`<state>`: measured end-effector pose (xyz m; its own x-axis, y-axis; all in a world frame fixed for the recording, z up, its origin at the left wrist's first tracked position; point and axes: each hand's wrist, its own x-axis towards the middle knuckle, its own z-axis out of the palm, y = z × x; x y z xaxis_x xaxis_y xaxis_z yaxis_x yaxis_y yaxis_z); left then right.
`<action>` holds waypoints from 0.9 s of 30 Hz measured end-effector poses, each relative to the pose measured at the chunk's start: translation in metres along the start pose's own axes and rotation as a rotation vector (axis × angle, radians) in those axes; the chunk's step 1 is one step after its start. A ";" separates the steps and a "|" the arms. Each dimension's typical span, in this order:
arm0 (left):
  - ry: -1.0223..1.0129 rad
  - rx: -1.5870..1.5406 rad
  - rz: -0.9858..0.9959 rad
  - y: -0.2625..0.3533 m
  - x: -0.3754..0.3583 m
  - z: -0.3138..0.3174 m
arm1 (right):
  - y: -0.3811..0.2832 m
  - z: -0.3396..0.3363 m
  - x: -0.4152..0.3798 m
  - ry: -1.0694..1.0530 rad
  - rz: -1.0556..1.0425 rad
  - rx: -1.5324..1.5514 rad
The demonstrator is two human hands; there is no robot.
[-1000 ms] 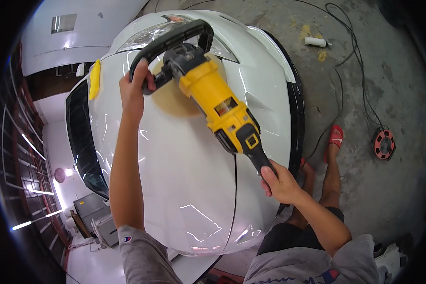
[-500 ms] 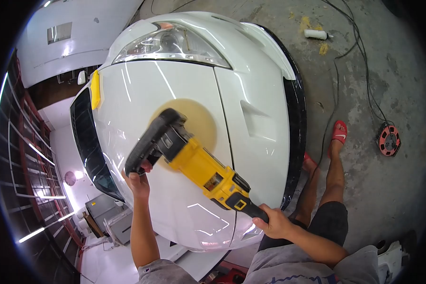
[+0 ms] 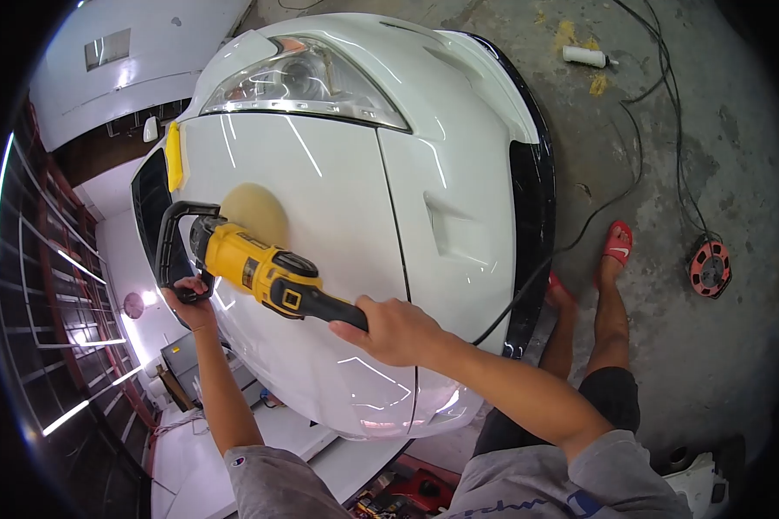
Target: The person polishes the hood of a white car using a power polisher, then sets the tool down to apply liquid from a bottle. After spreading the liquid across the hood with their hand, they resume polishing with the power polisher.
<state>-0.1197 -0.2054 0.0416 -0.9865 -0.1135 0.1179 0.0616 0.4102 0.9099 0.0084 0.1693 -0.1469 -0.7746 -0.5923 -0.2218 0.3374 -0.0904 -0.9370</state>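
A yellow and black polisher (image 3: pixel 258 266) lies across the white car hood (image 3: pixel 337 199), its pale yellow round pad (image 3: pixel 256 213) resting on the paint toward the windshield side. My left hand (image 3: pixel 190 303) is closed round the black loop handle at the tool's head. Around the black rear grip, my right hand (image 3: pixel 389 330) has its fingers wrapped. The power cord (image 3: pixel 571 246) runs from behind my right forearm over the bumper edge to the floor.
A headlight (image 3: pixel 307 82) is at the hood's far side. A yellow cloth (image 3: pixel 174 157) hangs near the windshield. On the concrete floor are a white bottle (image 3: pixel 585 57), a red cord reel (image 3: pixel 710 269) and my feet in red slides (image 3: pixel 618 242).
Both hands have moved the polisher left across the hood, toward the windshield. The tool has turned to lie flatter in view, and more of the cord shows over the bumper.
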 end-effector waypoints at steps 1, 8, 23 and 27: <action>-0.006 0.010 -0.002 0.002 0.004 -0.001 | -0.007 -0.008 0.007 -0.050 0.006 -0.008; 0.153 0.065 0.019 0.000 0.028 0.017 | -0.036 -0.061 0.031 -0.138 0.014 -0.081; 0.040 -0.055 0.023 -0.011 0.072 0.106 | -0.019 -0.112 0.007 0.015 0.042 -0.070; -0.069 -0.001 0.076 -0.012 0.065 0.131 | -0.002 -0.109 -0.014 0.079 0.060 -0.048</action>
<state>-0.2042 -0.0988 -0.0140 -0.9871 -0.0199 0.1587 0.1363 0.4140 0.9000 -0.0398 0.2648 -0.1712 -0.7942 -0.5304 -0.2965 0.3599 -0.0176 -0.9328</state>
